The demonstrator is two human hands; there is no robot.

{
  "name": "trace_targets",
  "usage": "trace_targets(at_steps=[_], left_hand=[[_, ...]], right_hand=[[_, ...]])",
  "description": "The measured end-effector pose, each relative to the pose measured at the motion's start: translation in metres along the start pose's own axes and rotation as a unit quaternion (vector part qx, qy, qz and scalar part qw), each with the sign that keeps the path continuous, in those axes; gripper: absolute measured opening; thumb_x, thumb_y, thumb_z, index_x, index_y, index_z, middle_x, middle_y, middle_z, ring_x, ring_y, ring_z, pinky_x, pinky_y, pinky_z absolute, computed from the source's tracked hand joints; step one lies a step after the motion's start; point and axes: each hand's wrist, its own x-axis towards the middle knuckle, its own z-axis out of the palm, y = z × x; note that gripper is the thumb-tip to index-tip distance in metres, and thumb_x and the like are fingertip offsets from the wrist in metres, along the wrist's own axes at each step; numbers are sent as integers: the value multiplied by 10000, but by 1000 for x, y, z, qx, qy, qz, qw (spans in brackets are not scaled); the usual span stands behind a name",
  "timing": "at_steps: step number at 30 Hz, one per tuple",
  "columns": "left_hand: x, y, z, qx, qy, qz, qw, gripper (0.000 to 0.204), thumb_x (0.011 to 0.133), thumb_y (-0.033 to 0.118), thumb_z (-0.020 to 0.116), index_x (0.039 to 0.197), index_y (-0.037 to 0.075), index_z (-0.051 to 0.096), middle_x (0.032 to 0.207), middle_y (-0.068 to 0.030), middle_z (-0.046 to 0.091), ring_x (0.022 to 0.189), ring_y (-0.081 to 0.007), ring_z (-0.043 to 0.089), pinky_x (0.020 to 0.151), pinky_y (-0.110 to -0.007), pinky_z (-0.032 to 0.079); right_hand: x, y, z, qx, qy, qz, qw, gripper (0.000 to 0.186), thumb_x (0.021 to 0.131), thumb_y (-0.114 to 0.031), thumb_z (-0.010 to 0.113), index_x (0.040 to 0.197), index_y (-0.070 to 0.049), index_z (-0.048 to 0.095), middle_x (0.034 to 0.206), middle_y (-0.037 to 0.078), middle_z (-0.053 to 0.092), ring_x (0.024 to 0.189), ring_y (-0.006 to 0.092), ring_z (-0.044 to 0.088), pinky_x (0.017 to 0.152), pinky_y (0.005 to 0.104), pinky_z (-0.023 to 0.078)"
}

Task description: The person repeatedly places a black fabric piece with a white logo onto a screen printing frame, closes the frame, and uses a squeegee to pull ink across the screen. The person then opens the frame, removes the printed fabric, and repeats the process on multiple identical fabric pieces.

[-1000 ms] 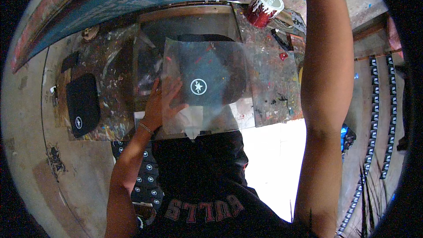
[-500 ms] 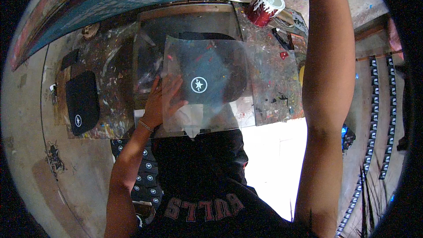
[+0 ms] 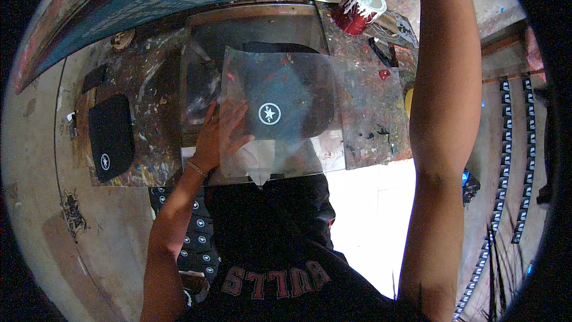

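Left hand [image 3: 215,138], fingers [image 3: 237,113] spread apart, the tips showing through the left margin of a clear sheet [image 3: 285,80] above the desk [image 3: 375,113]. A white star emblem [image 3: 269,114] lies to the right of the fingertips, not touching them. The right hand is out of view, so its fingers' state cannot be told.

- Bench: dark, paint-splattered tabletop [image 3: 372,119], runs either side of left fingers [image 3: 211,116]
- Glossy dark rectangular panel [image 3: 256,21]: around and beyond fingers
- Flat black rounded-corner piece, white star-in-circle print [image 3: 111,134]: well left of fingers
- Small dark rectangular piece [image 3: 94,79]: farther left
- Small red scrap [image 3: 384,74]: well right of fingers
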Motion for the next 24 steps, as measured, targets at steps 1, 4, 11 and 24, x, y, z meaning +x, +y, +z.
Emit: trace_targets(at_steps=[1, 4, 11, 24], left_hand=[[-1, -2, 0, -3, -19, 1, 1000, 753, 960, 550, 628, 1519, 66, 483, 1611, -95, 440, 1526, -347, 330, 1277, -539, 140], [-5, -5, -7, -77, 28, -5, 997, 616, 990, 434, 635, 1474, 64, 541, 1592, -119, 455, 1498, -346, 372, 1253, -531, 210], [68, 131, -23, -497, 62, -179, 847, 376, 1075, 218, 554, 1391, 22, 606, 1316, -212, 659, 1192, -287, 648, 1031, -402, 509], [-8, 93, -250, 72, 110, -130, 983, 641, 632, 280, 933, 1167, 56, 660, 1117, -144, 670, 1082, -354, 633, 954, -447, 501]], right_hand=[[0, 0, 1, -14, 4, 7, 1000, 323, 973, -315, 490, 1167, -197, 719, 922, 315, 680, 912, 482, 686, 839, 533, 528], [1, 1, 0, -15, -2, 9, 1000, 328, 973, -311, 487, 1179, -195, 715, 919, 314, 680, 906, 482, 686, 834, 535, 528], [2, -11, -5, 148, 12, 140, 979, 427, 961, -414, 530, 913, -52, 752, 785, 316, 673, 759, 438, 691, 778, 475, 552], [-105, -129, 38, 100, 60, 147, 982, 506, 843, -506, 755, 783, -41, 565, 758, 110, 565, 739, 346, 587, 757, 471, 456]])
